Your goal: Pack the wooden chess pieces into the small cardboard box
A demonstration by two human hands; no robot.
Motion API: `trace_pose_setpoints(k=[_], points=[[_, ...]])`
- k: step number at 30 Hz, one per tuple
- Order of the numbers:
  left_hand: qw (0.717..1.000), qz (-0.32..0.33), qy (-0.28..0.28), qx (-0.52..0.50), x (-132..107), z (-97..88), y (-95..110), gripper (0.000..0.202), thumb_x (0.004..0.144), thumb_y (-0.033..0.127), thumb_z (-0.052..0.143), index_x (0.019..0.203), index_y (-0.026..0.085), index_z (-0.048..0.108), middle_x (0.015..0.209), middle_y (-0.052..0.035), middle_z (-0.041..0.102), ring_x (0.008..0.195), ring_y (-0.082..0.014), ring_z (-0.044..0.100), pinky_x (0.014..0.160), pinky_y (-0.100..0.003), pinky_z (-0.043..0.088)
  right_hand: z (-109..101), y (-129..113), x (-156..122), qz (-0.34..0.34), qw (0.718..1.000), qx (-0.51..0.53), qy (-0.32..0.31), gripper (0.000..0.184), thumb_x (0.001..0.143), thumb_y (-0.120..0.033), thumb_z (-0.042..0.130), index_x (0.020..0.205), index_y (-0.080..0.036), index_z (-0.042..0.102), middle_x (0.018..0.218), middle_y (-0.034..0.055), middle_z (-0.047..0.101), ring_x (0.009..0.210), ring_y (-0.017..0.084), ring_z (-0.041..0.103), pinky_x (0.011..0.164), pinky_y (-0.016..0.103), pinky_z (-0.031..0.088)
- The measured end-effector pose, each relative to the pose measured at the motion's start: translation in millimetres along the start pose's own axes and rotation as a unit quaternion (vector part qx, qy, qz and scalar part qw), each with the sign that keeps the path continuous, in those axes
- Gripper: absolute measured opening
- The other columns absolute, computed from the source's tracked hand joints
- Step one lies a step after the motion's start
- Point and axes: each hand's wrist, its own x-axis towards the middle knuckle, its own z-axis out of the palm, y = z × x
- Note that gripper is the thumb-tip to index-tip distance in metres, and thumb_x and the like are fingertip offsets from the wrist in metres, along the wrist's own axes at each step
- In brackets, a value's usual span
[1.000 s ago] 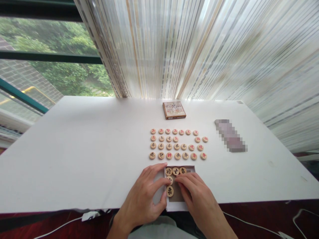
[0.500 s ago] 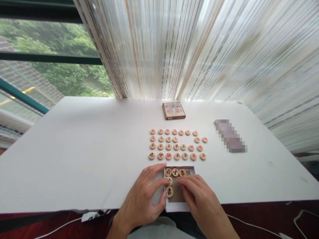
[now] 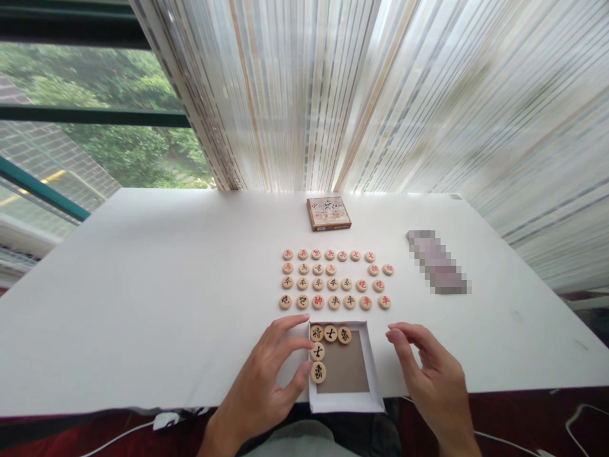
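Table (image 3: 157, 304): white and smooth, with a few faint marks on its right side.
Window (image 3: 128, 149): dark-framed, far left; through it we see trees and grey brickwork.
Curtain (image 3: 285, 95): pale and finely striped, hanging along the far edge and round to the right.
Floor (image 3: 518, 425): dark red, past the table's near edge.
Printed box (image 3: 329, 213): flat, brown-sided, on the far middle of the table.
Tray (image 3: 349, 365): white-walled, brown-bottomed, at the near edge between our hands.
Pieces in the tray (image 3: 330, 333): five round wooden discs with black characters, three along the far wall, two more down the left.
Rows of discs (image 3: 318, 302): four, just beyond the tray, characters red or black.
Left hand (image 3: 269, 374): loosely spread at the tray's left wall, fingertips by the discs, gripping none.
Right hand (image 3: 431, 371): half-curled right of the tray, thumb near fingertips; we cannot tell whether it holds anything.
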Motion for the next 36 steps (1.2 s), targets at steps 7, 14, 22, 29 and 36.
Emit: trace_pose_setpoints(k=[7,14,22,29,36], points=[[0.998,-0.002,0.06,-0.034,21.4,-10.8,-4.5,0.016,0.098,0.016,0.056,0.109,0.024,0.064,0.123,-0.0074,0.066,0.119,-0.0209,0.062,0.104,-0.036,0.053,6.4,16.1,15.0,0.038,0.998,0.052,-0.023,0.03,0.095,-0.047,0.061,0.082,-0.021,0.069,0.072,0.002,0.07,0.068,0.019,0.068,0.065,0.025,0.055],[0.995,-0.001,0.091,-0.035,53.1,-28.9,0.8,0.012,0.097,0.018,0.06,0.106,0.022,0.068,0.103,-0.0047,0.073,0.098,-0.0183,0.07,0.09,-0.03,0.056,5.9,22.1,17.8,0.066,0.992,0.101,-0.029,0.03,0.092,-0.049,0.065,0.087,-0.021,0.071,0.074,0.0025,0.071,0.068,0.018,0.069,0.065,0.024,0.058],[0.962,0.029,0.211,-0.168,129.7,-63.8,15.4,0.017,0.096,0.032,0.067,0.101,0.017,0.07,0.09,-0.0047,0.075,0.085,-0.0179,0.073,0.082,-0.031,0.059,7.7,17.1,16.7,0.101,0.987,0.127,-0.006,0.032,0.089,-0.053,0.066,0.088,-0.021,0.072,0.074,0.0019,0.07,0.069,0.018,0.068,0.068,0.023,0.058],[0.931,0.13,0.206,-0.272,215.8,-113.4,29.3,0.034,0.095,0.051,0.063,0.1,0.018,0.068,0.091,-0.0014,0.072,0.08,-0.0129,0.072,0.074,-0.027,0.058,8.1,29.7,17.2,0.084,0.988,0.124,-0.039,0.032,0.09,-0.052,0.066,0.093,-0.021,0.072,0.076,0.0025,0.07,0.07,0.017,0.069,0.07,0.023,0.059],[0.949,0.172,0.027,-0.262,256.8,-118.1,27.8,0.027,0.09,0.042,0.073,0.105,0.02,0.071,0.095,-0.0033,0.074,0.084,-0.0135,0.072,0.076,-0.027,0.058,6.9,30.8,18.3,0.083,0.986,0.146,-0.024,0.033,0.091,-0.052,0.065,0.093,-0.02,0.07,0.073,0.0029,0.069,0.068,0.018,0.068,0.065,0.023,0.058]])
